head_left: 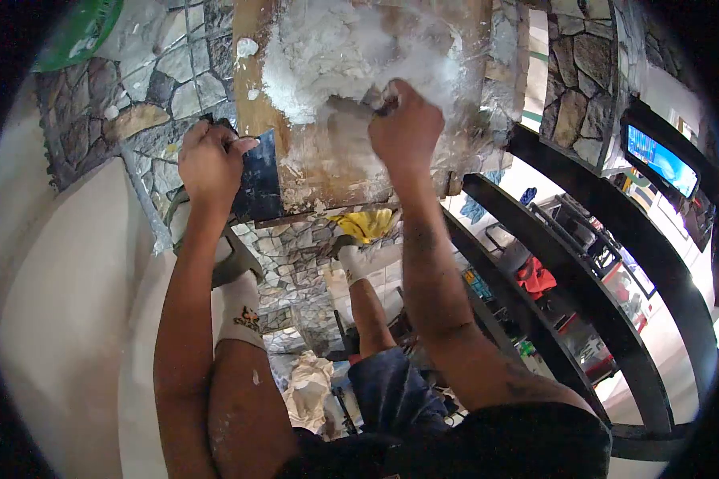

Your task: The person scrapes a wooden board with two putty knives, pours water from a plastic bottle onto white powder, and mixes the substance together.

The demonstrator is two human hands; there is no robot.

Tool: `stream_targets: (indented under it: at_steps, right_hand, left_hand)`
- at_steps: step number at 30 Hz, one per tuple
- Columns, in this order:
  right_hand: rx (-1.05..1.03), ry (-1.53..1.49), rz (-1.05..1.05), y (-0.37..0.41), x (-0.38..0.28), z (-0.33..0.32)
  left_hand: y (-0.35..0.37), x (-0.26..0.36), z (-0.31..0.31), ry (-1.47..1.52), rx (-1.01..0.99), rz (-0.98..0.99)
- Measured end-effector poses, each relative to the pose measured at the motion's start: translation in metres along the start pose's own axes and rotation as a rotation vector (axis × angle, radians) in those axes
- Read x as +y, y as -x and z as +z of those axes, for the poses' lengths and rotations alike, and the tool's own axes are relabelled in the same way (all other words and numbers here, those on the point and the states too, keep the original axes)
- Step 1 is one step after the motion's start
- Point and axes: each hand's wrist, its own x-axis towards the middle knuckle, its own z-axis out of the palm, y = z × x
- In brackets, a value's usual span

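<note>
My left hand grips a dark flat scraper blade at the left edge of a wooden board. A mound of white plaster is heaped on the board's upper part. My right hand is closed around a small tool whose tip digs into the plaster just below the mound; the tool is mostly hidden by my fingers. Both forearms reach forward over my legs.
A stone-patterned wall runs behind and below the board. My feet, in white socks and sandals, stand on a ledge high above a room with dark curved rails. A lit screen hangs at right. A green object is top left.
</note>
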Motion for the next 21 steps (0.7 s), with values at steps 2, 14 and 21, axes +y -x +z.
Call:
stream_targets:
  at_steps: [2, 14, 21]
  right_hand:
    - [-0.199, -0.026, -0.069, -0.033, 0.009, -0.013]
    - [-0.609, -0.041, -0.492, -0.125, 0.029, -0.035]
    - [-0.193, -0.071, -0.446, -0.026, 0.025, -0.045]
  left_hand:
    - [0.002, -0.004, 0.006, -0.036, 0.112, 0.081]
    - [-0.001, 0.010, -0.025, -0.006, -0.310, -0.130]
    - [0.004, 0.008, -0.040, -0.172, -0.344, 0.030]
